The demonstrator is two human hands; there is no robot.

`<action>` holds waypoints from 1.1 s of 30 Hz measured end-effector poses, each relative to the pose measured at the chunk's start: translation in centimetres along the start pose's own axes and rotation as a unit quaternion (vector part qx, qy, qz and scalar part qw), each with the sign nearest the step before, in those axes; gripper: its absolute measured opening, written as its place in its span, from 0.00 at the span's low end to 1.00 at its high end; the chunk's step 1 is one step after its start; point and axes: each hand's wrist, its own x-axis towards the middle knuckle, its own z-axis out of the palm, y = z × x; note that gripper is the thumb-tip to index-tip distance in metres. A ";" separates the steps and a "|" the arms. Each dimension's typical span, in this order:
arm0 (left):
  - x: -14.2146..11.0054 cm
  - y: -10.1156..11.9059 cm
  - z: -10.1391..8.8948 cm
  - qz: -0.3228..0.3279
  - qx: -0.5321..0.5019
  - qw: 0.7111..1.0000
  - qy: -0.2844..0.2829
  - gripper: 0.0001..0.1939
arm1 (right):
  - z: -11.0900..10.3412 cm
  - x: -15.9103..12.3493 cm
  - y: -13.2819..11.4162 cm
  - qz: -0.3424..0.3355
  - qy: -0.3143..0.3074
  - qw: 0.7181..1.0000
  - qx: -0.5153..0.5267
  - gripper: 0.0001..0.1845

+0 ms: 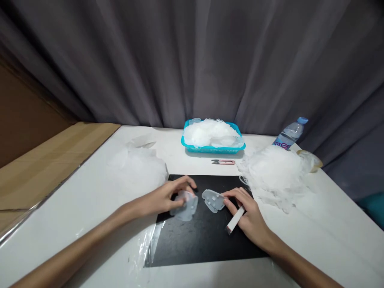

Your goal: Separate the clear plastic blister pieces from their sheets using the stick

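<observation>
My left hand [175, 196] is pinched on a translucent whitish plastic piece [188, 209] with small raised bumps, low over the black mat [186, 244]. Between the thumb and fingertips of my right hand [247, 212] is a similar translucent plastic piece [213, 201] with round bumps and a notched edge. The same right hand also keeps a white stick-like tool [235, 220] with a dark tip tucked under its fingers, pointing down toward the mat. A small gap separates the two plastic pieces.
A blue basket [213, 150] heaped with white translucent pieces stands at the back. Pink-handled thread snips [223, 162] lie before it. White piles on plastic bags sit left [138, 168] and right [276, 168]. A water bottle [289, 134] leans at right; cardboard [60, 148] borders the left.
</observation>
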 end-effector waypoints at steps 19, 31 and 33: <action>2.1 2.0 9.7 0.033 -0.092 0.954 0.282 0.11 | 0.5 -0.8 -0.3 -0.009 0.030 0.999 -0.019 0.07; 1.0 1.9 9.7 0.150 0.021 0.948 0.281 0.06 | -0.3 -1.2 -0.9 -0.173 0.032 0.980 -0.094 0.15; 1.0 1.8 9.8 0.164 0.022 0.945 0.281 0.07 | -0.4 -1.3 -0.8 -0.188 0.026 0.978 -0.084 0.15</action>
